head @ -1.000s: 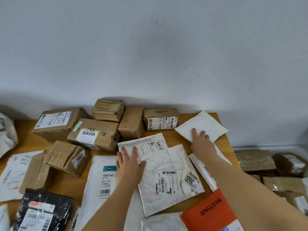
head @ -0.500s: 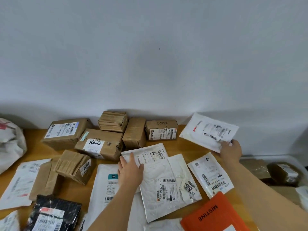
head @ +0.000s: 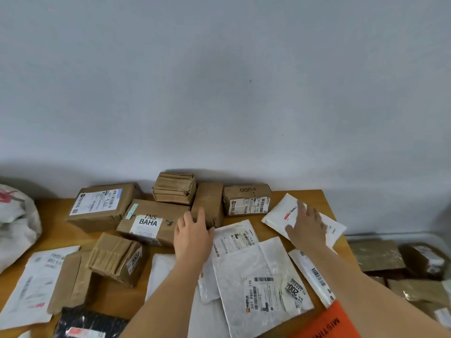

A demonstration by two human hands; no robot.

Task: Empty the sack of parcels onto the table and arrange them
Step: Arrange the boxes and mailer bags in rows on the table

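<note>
The wooden desk point(head: 52, 215) stands against a pale wall and carries parcels from edge to edge. At its far left slumps the white sack point(head: 17, 223), crumpled, with a red mark on its cloth.

Both bare forearms reach in from the lower edge. The left hand point(head: 192, 234) lies palm down near the middle, fingers point(head: 201, 217) slightly spread and resting against the near end of a plain brown taped box point(head: 207, 201); they look loosely laid on it rather than curled round it. The right hand point(head: 306, 226) stretches further right, palm down, its straight fingers pressed flat on a white padded envelope point(head: 278, 213) with a red printed mark, which lies near the back right corner of the desk.

Along the wall sit a large brown box with a white shipping label point(head: 102, 206), a small taped bundle point(head: 174, 189) and a box marked "PUCO" point(head: 246, 198), seen upside down. In front of them is a box labelled "INS BAHA" point(head: 152, 222), and nearer still a tilted taped box numbered "2007" point(head: 117, 258).

Flat white mailers overlap in the middle; the biggest silver-white mailer point(head: 258, 289) reads "507 P802 170" and has a sticker beginning "200". An orange packet point(head: 327, 323) at the bottom edge shows "MISTIN". A black bag point(head: 90, 323) lies at lower left, beside a white mailer point(head: 36, 284) whose print is too blurred to read.

To the right, beyond the desk, more brown parcels point(head: 375, 256) lie lower down.
</note>
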